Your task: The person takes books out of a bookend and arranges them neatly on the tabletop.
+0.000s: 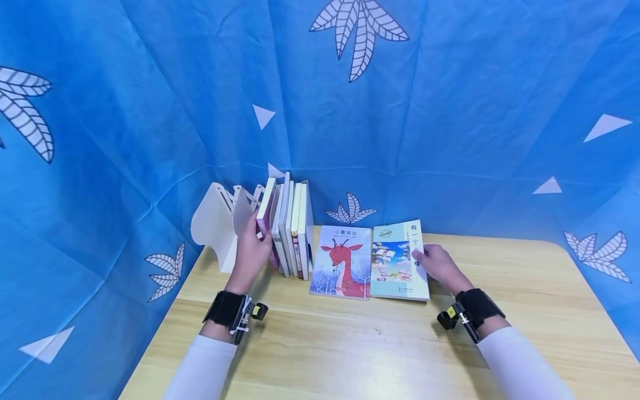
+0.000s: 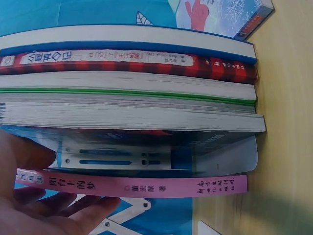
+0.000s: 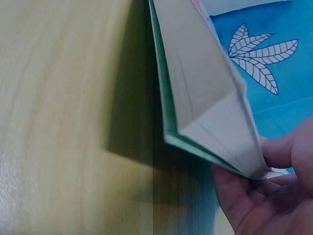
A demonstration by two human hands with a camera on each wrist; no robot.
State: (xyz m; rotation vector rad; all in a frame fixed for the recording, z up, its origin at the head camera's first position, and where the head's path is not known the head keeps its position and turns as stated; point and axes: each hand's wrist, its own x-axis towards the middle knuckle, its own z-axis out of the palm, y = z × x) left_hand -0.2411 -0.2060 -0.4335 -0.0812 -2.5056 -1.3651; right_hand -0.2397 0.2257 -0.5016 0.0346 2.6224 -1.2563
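Observation:
My left hand [image 1: 252, 251] grips a thin book with a pink spine [image 2: 161, 186] at the left end of an upright row. The left wrist view shows the thumb on one cover and fingers on the other, with a gap between it and the neighbouring books. My right hand [image 1: 439, 264] pinches the right edge of a pale green book [image 1: 400, 288] with a colourful cover picture. In the right wrist view that book [image 3: 210, 117] is tilted above the table, its shadow below. Beside it lies a book with a red deer [image 1: 345, 266] on its cover.
Several books [image 1: 302, 233] stand upright next to my left hand, one with a red checked spine [image 2: 132, 63]. A white folding bookend [image 1: 215, 222] stands at the left. Blue patterned cloth [image 1: 450, 111] hangs behind the wooden table [image 1: 350, 344].

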